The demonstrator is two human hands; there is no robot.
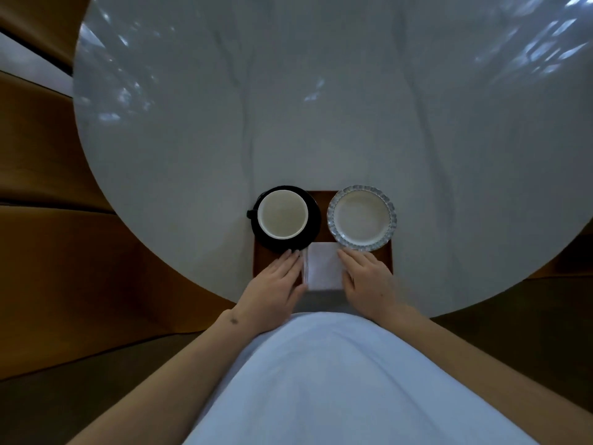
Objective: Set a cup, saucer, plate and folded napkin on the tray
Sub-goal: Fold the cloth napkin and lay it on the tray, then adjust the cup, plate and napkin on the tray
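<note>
Here, a brown tray is seen on a round grey marble-look table, near the person's edge. A white-lined cup is set on a black saucer at the tray's far left, and a scalloped plate at its far right. A folded white napkin is laid between them at the near side. It is flanked by the left hand and right hand, fingers extended flat against its edges, nothing gripped. No writing or brand can be read.

Cup on saucer, left of plate.
</note>
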